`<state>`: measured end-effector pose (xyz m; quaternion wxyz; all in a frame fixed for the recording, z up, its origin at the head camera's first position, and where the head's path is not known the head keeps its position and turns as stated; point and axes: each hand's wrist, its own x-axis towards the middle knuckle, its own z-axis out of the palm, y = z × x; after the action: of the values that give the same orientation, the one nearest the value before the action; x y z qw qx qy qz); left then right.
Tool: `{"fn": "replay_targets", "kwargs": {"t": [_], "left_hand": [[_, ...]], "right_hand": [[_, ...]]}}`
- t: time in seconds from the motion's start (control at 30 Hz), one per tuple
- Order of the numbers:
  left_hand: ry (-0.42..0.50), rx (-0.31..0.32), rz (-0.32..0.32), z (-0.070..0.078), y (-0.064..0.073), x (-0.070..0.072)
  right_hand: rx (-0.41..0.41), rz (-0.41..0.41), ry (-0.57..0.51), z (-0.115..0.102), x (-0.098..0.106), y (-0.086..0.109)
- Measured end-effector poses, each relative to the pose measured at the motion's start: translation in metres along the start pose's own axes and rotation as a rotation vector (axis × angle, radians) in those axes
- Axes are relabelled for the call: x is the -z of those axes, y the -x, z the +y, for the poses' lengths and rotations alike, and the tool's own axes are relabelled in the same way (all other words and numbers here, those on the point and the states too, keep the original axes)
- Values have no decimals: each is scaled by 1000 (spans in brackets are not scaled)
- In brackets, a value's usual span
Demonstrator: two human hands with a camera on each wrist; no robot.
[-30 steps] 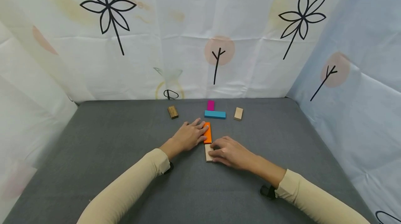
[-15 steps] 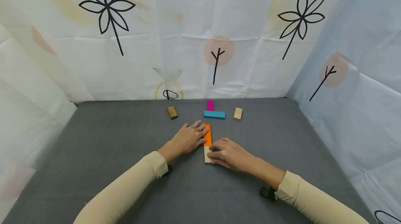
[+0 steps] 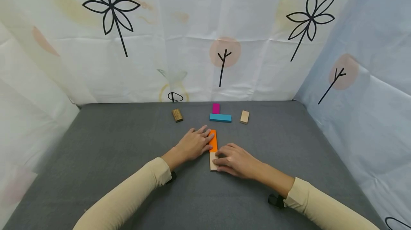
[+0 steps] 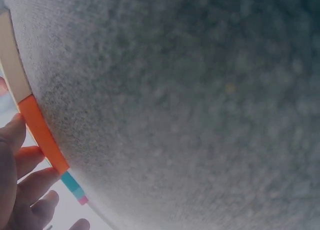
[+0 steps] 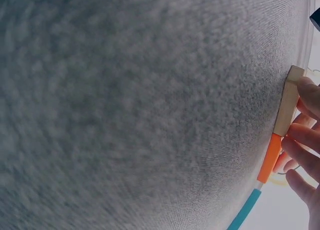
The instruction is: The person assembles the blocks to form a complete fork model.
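An orange block [image 3: 213, 141] lies end to end with a pale wooden block [image 3: 213, 165] on the grey table, in one line. My left hand [image 3: 193, 143] rests against the orange block's left side, with fairly straight, spread fingers [image 4: 40, 184] touching it. My right hand [image 3: 236, 161] holds the pale block from the right, its thumb [image 5: 306, 92] near one end and its fingers bent toward the orange block. In the right wrist view the two blocks meet at their ends. Part of the pale block is hidden by the right hand.
Beyond the orange block, across a gap, lies a blue block [image 3: 220, 118] crosswise, with a magenta block [image 3: 216, 108] behind it. A dark brown block [image 3: 177, 115] lies to the left and another pale block [image 3: 244, 117] to the right. Printed cloth [image 3: 192, 55] hangs behind the table.
The orange and pale blocks have slid slightly toward me with both hands, widening the gap to the blue block. The other blocks stay in place.
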<state>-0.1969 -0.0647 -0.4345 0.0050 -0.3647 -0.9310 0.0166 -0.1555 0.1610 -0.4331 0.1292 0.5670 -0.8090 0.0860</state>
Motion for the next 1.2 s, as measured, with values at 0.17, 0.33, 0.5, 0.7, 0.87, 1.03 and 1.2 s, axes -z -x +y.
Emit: {"fn": "replay_targets", "kwargs": {"t": [0.17,0.33,0.5,0.7,0.87,1.03,1.2], "left_hand": [[-38,-2,5,3,1,1],[-63,-21,18,4,1,1],[-87,-28,9,4,1,3],[-107,-35,6,4,1,4],[-82,-24,0,4,2,3],[-18,-25,-7,1,1,3],[123,-48,8,-7,-3,3]], "right_hand": [[6,-8,-19,-1,1,1],[4,-16,-28,-3,2,2],[8,-13,-15,-3,2,3],[17,-11,-6,-3,2,3],[16,-23,-17,-2,3,2],[21,-24,-23,0,3,3],[-17,-44,-102,6,-1,6]]}}
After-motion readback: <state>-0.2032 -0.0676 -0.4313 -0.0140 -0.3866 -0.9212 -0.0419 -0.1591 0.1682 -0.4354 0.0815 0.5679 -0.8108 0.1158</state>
